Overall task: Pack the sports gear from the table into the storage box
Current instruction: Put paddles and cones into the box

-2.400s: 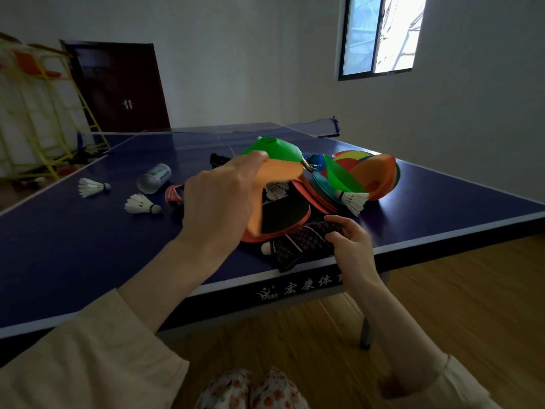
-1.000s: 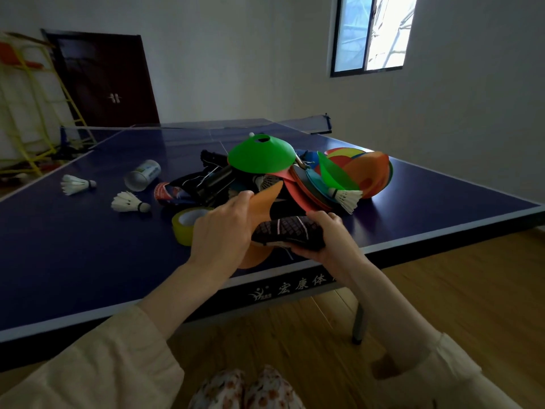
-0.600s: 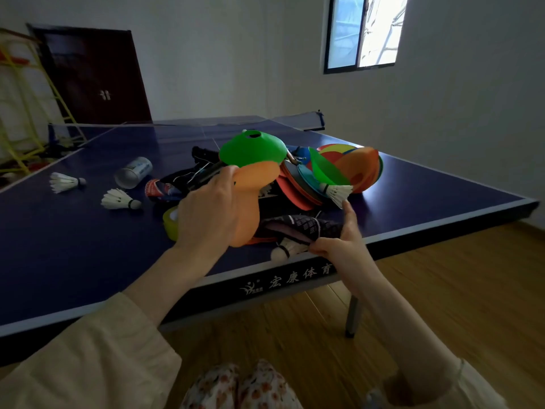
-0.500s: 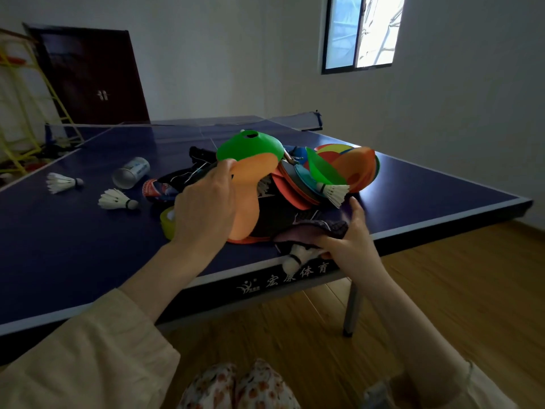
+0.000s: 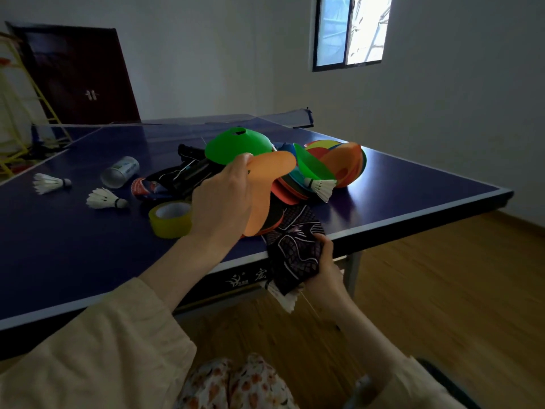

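The left hand (image 5: pixel 221 202) grips an orange cone (image 5: pixel 265 184) above the table's (image 5: pixel 73 246) near edge. The right hand (image 5: pixel 323 261) clutches a black patterned glove (image 5: pixel 292 246) hanging over that edge

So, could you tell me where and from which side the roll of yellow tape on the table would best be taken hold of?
The yellow tape roll lies flat with its open core facing up, just left of the left hand. I would come from above, thumb in the core and fingers on the outer wall, pinching the near-left side of the ring, where the table is bare.
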### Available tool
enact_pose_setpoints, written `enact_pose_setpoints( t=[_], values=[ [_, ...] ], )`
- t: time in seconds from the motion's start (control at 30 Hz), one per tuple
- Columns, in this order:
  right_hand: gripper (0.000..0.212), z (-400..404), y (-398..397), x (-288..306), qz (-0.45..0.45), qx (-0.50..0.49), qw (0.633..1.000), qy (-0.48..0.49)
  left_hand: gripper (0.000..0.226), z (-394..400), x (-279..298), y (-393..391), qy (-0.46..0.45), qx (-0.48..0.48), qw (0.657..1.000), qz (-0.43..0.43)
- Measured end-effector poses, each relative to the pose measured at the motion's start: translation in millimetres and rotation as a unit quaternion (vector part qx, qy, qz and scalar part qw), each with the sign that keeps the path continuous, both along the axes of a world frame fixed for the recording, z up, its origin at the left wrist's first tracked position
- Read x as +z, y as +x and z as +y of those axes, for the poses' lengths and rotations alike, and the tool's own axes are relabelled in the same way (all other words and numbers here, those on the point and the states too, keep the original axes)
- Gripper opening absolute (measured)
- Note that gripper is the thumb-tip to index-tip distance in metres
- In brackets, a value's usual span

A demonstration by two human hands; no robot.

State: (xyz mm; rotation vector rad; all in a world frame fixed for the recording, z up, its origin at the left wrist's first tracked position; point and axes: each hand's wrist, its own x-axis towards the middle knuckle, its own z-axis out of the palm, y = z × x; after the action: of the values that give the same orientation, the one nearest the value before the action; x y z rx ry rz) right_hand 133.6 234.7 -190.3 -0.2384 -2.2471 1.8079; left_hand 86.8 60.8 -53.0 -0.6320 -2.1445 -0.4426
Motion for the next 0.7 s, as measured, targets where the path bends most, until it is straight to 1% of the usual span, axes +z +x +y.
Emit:
enact_pose_setpoints(
  t=[0.07,0.17,0.27,0.33,0.4,0.47,0.53,0.57,0.6,0.67,0.7],
  values=[
    [0.081,2.5,-0.6,-0.6,0.003,0.019,0.999,0.050,0.033,-3.4,-0.9,-0.6,0.004,-0.004,1.000,0.006],
    [0.093,9.8,-5.7,-2.1,0.008,0.009,0.997,0.077,0.033,-2.1,-1.6,-3.7,0.005,-0.002,1.000,0.005],
    [0.101,8.4,-5.3,-6.3,0.025,-0.031,0.996,0.084,0.033,1.5,-2.4,-4.7,0.011,-0.006,1.000,0.004],
    [0.099,11.0,-3.2,-15.4,0.043,-0.074,0.994,0.068,0.033,2.2,-4.3,-5.7,0.010,-0.011,1.000,0.005],
    [0.086,14.4,2.1,-24.7,0.041,-0.103,0.994,0.024,0.032,2.4,-6.5,-6.2,0.006,-0.008,1.000,0.007],
    [0.072,15.2,8.7,-39.0,0.005,-0.103,0.994,-0.028,0.032,3.0,-8.3,-7.0,0.007,-0.004,1.000,0.008],
    [0.066,12.9,18.2,-52.3,-0.050,-0.068,0.994,-0.068,0.032,3.7,-9.6,-7.6,0.013,-0.001,1.000,0.010],
    [0.066,9.3,23.7,-56.4,-0.067,-0.036,0.993,-0.087,0.032,3.9,-10.1,-7.9,0.016,0.001,1.000,0.009],
    [0.072,4.9,28.2,-59.6,-0.076,0.000,0.992,-0.101,0.032,4.4,-10.8,-7.9,0.017,0.001,1.000,0.007],
    [0.090,-4.3,32.0,-64.5,-0.089,0.065,0.988,-0.105,0.032,4.8,-12.6,-8.1,0.019,0.001,1.000,0.003],
    [0.093,-8.6,31.5,-67.0,-0.098,0.088,0.986,-0.103,0.032,5.1,-13.5,-7.8,0.019,-0.002,1.000,0.000]
  ],
)
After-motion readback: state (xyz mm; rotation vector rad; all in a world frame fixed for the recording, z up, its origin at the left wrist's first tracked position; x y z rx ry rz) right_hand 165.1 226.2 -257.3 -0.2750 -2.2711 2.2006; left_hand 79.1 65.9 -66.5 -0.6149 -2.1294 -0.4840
